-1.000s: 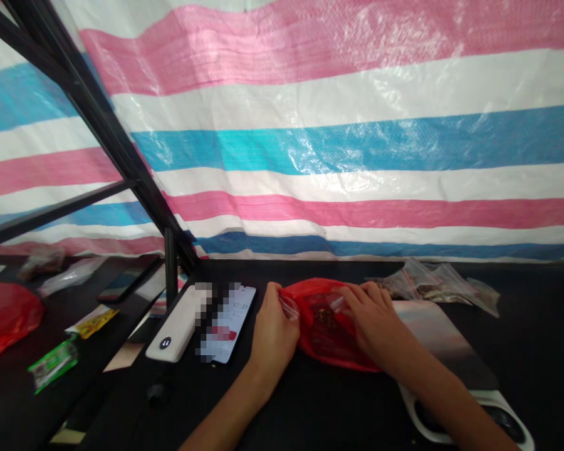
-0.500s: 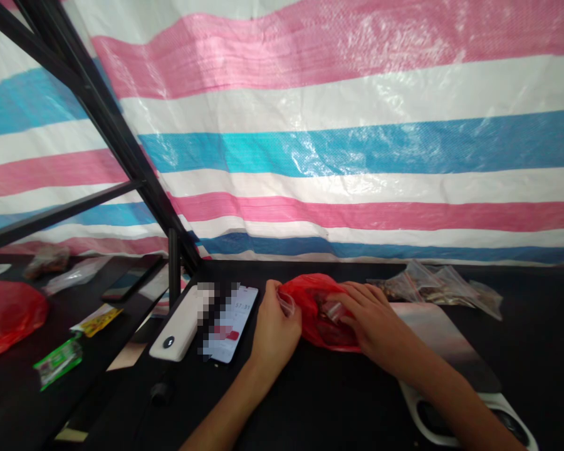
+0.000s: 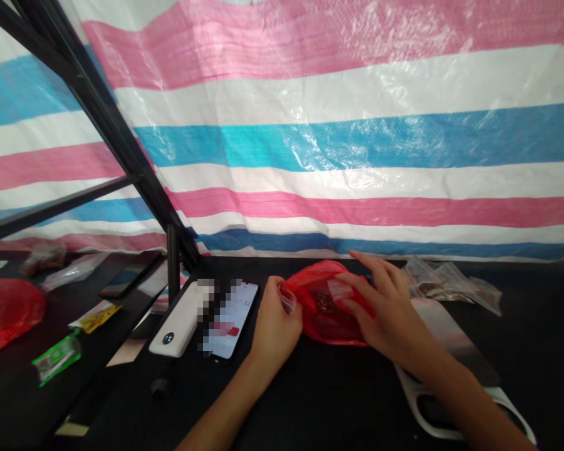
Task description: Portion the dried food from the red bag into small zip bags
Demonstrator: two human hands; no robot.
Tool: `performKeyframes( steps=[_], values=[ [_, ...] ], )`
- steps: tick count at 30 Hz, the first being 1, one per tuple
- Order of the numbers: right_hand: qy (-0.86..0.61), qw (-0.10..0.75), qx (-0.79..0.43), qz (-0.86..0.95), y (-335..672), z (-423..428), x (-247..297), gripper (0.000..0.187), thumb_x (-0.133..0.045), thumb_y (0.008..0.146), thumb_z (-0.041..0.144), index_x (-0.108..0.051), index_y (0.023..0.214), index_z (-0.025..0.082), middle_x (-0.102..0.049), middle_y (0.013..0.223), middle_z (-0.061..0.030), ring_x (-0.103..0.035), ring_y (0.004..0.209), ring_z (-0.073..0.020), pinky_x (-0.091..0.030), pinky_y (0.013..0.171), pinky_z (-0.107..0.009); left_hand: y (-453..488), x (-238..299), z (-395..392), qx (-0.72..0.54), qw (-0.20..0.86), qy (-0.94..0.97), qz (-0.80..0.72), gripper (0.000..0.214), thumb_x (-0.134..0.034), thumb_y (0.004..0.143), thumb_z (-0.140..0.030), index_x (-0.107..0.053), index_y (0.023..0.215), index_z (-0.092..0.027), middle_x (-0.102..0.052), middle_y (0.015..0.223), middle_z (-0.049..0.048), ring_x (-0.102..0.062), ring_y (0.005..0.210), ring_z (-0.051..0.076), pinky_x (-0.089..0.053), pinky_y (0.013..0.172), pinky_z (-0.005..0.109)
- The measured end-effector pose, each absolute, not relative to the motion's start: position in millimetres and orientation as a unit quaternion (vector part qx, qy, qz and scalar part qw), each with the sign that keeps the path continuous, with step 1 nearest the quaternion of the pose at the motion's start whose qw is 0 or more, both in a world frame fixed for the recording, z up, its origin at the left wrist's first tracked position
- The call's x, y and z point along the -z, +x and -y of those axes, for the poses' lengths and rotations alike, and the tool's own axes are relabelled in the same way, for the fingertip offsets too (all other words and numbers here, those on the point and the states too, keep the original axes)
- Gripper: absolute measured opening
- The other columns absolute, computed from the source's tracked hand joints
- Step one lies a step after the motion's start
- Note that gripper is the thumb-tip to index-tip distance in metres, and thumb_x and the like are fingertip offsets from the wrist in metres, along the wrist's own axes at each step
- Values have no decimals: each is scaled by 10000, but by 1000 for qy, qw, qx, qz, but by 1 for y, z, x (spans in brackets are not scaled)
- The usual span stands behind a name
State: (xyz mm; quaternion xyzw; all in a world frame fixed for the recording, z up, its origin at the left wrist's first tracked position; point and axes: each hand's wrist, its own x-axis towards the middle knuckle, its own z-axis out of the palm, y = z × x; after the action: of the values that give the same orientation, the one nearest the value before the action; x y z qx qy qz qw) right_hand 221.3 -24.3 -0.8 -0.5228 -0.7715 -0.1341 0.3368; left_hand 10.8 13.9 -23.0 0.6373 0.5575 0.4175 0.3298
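Observation:
A red plastic bag lies with its mouth spread toward me, and small brown dried bits show inside. My left hand is closed at the bag's left edge, pinching a small clear plastic bag; whether it also grips the red rim is hidden. Over the right side of the red bag is my right hand. Its thumb and index finger hold a small clear plastic piece, while the other fingers are stretched apart.
A white kitchen scale sits under my right forearm. Behind it are filled clear zip bags. Left of my hands lie a lit phone and a white device. Another red bag and snack packets rest beyond the black frame.
My right hand has lifted and shifted slightly right, its fingers spreading. The clear piece rose with it, and the brown bits are more visible. My left hand stays nearly in place.

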Motion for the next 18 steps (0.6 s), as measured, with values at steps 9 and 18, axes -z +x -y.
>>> performKeyframes(
  steps=[9,18],
  values=[
    [-497,205,-60,841,208,36,-10,335,-564,869,83,-675,1153,221,-684,1116,-84,-612,1024,-265,-445,967,-463,9,15,-15,-445,329,621,-555,279,-557,773,-118,-507,1029,-219,-603,892,-7,-610,801,173,-487,786,308],
    [-556,198,50,806,217,27,0,262,-589,923,160,-672,1170,185,-730,1120,-99,-559,1057,-308,-368,910,-473,4,10,4,-496,135,754,-409,277,-533,699,-75,-527,925,-235,-597,934,70,-601,853,231,-507,787,357]
  ],
)
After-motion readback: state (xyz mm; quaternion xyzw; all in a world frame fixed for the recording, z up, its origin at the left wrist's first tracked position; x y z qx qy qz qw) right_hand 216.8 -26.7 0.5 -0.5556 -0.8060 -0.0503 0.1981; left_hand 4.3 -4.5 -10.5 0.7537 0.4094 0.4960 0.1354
